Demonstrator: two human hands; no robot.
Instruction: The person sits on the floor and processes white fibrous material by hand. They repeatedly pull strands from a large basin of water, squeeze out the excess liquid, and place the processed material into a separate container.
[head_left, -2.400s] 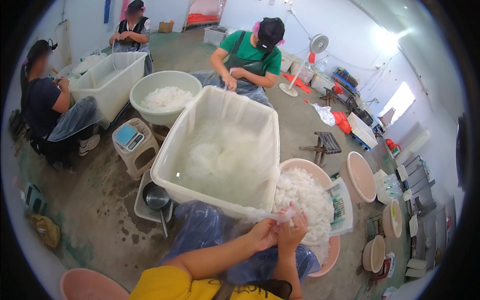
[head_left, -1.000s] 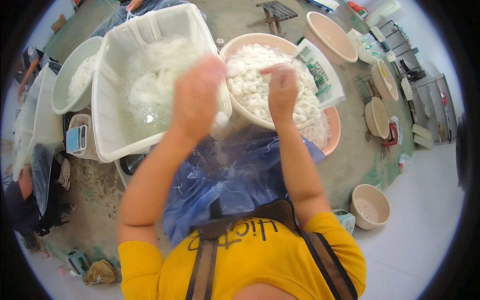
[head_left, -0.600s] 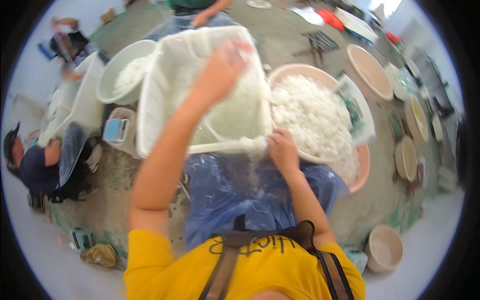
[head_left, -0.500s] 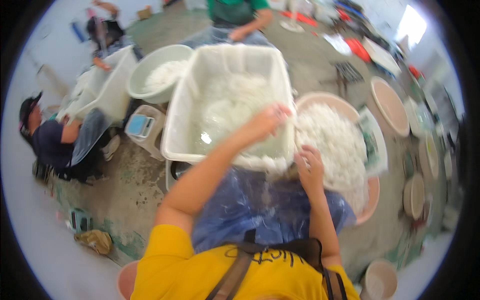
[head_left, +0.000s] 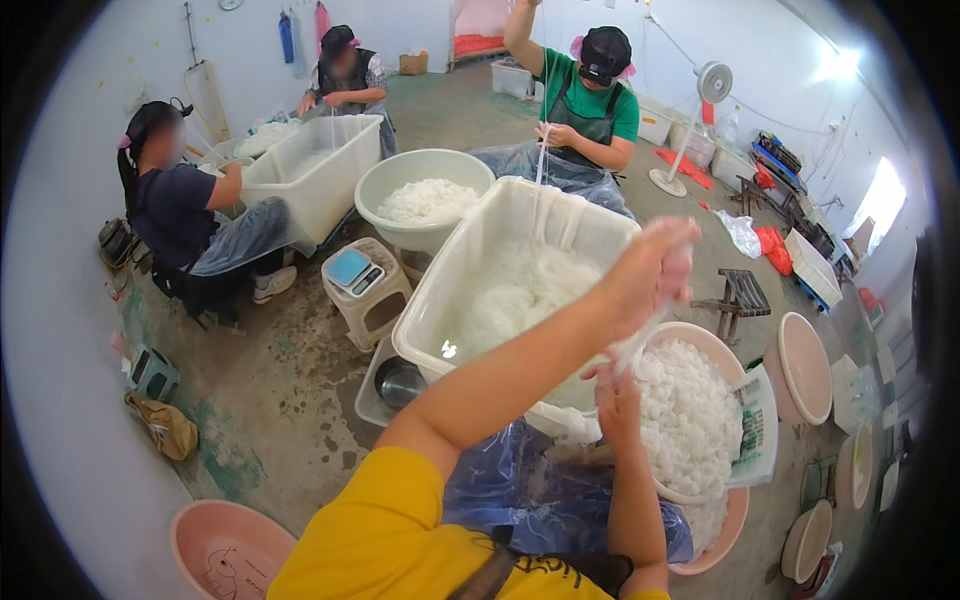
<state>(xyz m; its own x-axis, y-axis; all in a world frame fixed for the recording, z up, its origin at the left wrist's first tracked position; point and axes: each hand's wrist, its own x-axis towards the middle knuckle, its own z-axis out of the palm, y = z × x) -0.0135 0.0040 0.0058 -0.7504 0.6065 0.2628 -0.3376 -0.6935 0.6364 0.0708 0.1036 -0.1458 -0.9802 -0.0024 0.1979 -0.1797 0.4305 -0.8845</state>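
My left hand (head_left: 655, 265) is raised over the right side of the white rectangular tub (head_left: 415, 335), its fingers closed on pale, wet strands (head_left: 643, 335). Below it my right hand (head_left: 618, 395) grips these strands near the tub's front right corner. The tub holds cloudy water and a loose white fibrous mass (head_left: 510, 300). More white stringy material hangs over the near rim. A pink basin (head_left: 700, 335) heaped with white clumps (head_left: 680, 410) stands to the right, with a printed sack (head_left: 755, 425) at its edge. Blue plastic (head_left: 520, 470) covers my lap.
Across the tub a person in green (head_left: 590, 100) holds a long white strand. Two people (head_left: 180, 210) work by another tub (head_left: 300, 200) at left. A green basin (head_left: 420, 230), a scale (head_left: 355, 272) on a stool, a pan (head_left: 398, 383), more basins (head_left: 805, 365) and a fan (head_left: 713, 82) surround me.
The view has tilted up toward the room. My left hand has moved up and right. Strands now run between my hands. The person in green has raised an arm.
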